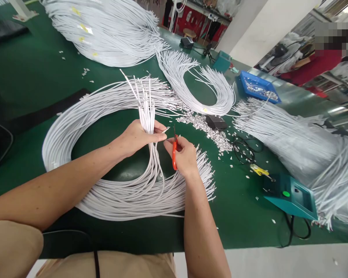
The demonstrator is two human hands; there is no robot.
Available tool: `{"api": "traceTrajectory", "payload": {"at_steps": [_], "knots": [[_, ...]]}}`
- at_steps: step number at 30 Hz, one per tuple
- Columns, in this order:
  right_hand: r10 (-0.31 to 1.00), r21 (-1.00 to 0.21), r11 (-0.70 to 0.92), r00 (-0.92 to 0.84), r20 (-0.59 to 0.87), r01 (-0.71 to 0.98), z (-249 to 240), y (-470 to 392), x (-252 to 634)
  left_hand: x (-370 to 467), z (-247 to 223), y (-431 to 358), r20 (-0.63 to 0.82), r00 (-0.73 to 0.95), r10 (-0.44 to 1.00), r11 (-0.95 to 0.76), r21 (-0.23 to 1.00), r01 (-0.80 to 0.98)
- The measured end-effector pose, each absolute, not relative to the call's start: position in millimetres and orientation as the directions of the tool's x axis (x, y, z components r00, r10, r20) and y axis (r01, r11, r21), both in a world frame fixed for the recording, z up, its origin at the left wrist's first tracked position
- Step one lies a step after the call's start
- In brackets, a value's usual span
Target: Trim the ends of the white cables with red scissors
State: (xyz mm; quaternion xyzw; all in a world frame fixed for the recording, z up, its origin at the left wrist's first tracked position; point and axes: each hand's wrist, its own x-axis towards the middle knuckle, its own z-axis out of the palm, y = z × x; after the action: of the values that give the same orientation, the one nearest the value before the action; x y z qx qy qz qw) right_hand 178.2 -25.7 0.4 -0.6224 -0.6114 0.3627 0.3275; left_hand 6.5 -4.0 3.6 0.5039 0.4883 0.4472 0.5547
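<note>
My left hand (140,135) is closed around a bunch of white cables (147,116), whose ends stick up above the fingers. One short cable end (166,130) pokes out between its thumb and fingertips. Close to that end, on the right, my right hand (183,152) grips orange-handled scissors (174,155); the dark blades point up and away from me. From the held bunch, the cables run down into a large coil of white cables (60,131) that lies on the green table around my hands. Part of the scissor handle is hidden by my fingers.
Small clear offcuts (211,133) lie scattered beside a black block (216,122). A blue tray (259,87) holds more bits. More cable bundles (104,31) lie behind, with others (290,135) on the right. A teal device (291,195) with a black cord stands at right. A person in red (316,67) is beyond.
</note>
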Motion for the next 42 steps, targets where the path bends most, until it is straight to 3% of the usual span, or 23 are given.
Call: {"api": "traceTrajectory", "payload": {"at_steps": [4,14,23,29,32,35,38,42], "knots": [[1.0,-0.713,0.022,-0.023,0.008,0.701,2.8,-26.3,179.6,6.2,6.4,-4.4,-0.072,0.139,0.988,0.068,0.997,0.037],[0.995,-0.629,0.092,-0.091,0.034,0.772,9.3,-29.6,180.0,6.5,6.9,-5.4,-0.051,0.111,0.993,0.037,0.992,0.122],[0.978,-0.411,0.183,-0.123,0.168,0.893,4.4,-30.3,184.5,5.8,11.0,-7.3,-0.05,0.118,0.992,0.024,0.976,0.216],[0.972,-0.394,0.197,-0.125,0.2,0.898,-4.6,-29.1,184.1,6.3,14.9,-8.4,-0.058,0.118,0.991,0.027,0.968,0.25],[0.972,-0.445,0.197,-0.115,0.205,0.873,-4.5,-26.8,186.7,7.3,14.8,-9.0,-0.061,0.125,0.99,0.029,0.969,0.244],[0.984,-0.638,0.168,-0.089,0.154,0.751,1.0,-23.8,192.3,8.3,14.1,-9.8,-0.078,0.138,0.987,0.053,0.983,0.176],[0.994,-0.888,0.081,0.028,0.105,0.452,7.1,-21.6,194.8,9.0,12.7,-10.1,-0.108,0.193,0.975,0.09,0.991,0.097],[0.99,-0.98,0.14,-0.039,0.136,0.139,7.2,-21.1,190.4,9.0,12.1,-9.8,-0.113,0.234,0.966,0.1,0.993,0.065]]}}
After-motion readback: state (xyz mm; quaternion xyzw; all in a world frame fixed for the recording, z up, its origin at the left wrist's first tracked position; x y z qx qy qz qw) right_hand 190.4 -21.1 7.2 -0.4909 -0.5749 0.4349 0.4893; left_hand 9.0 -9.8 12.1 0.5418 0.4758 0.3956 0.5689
